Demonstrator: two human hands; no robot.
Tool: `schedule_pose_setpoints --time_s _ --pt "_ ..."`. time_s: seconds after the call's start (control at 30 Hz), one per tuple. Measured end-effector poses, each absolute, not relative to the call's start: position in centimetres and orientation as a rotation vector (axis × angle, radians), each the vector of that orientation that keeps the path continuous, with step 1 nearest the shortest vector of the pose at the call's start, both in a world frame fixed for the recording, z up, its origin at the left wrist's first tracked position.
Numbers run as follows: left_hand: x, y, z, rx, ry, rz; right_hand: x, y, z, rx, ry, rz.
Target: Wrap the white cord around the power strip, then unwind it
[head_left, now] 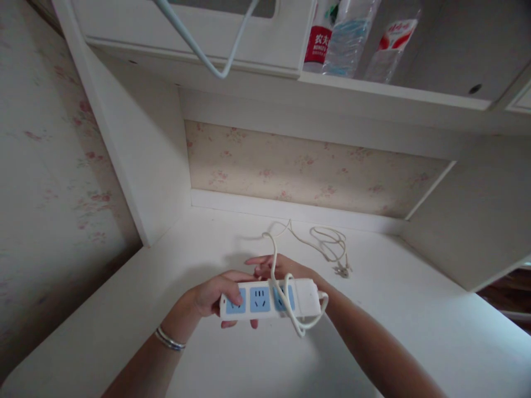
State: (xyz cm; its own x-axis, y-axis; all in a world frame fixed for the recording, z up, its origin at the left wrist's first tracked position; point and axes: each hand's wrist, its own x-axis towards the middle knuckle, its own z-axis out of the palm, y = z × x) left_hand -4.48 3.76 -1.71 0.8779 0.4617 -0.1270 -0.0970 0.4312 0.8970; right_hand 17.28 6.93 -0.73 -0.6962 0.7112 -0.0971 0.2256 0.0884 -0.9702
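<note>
A white power strip (305, 298) with light-blue socket panels is held level above the desk. My left hand (215, 293) grips its left end, thumb on the first socket panel and fingers wrapped underneath. Behind the strip's right half is my right hand (284, 268), pointing left with its index finger stretched out and the other fingers loosely bent. Part of that hand is hidden by the strip. The strip's white cord (296, 326) loops from its right end across the front and passes over my right hand. From there it runs back onto the desk.
On the white desk (224, 226), the coiled far cord ends at a plug (342, 270). Side panels stand left and right. Overhead, a shelf (394, 94) holds several plastic bottles (348, 38). A pale bent rod or cable (211, 65) hangs at the top.
</note>
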Motion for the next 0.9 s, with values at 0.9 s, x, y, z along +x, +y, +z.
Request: schedule_pose_setpoints --time_s 0.9 --pt "-7.4 4.7 -0.9 1.251 0.66 0.354 27.1 10.4 -1.1 -1.722 -2.461 0.062"
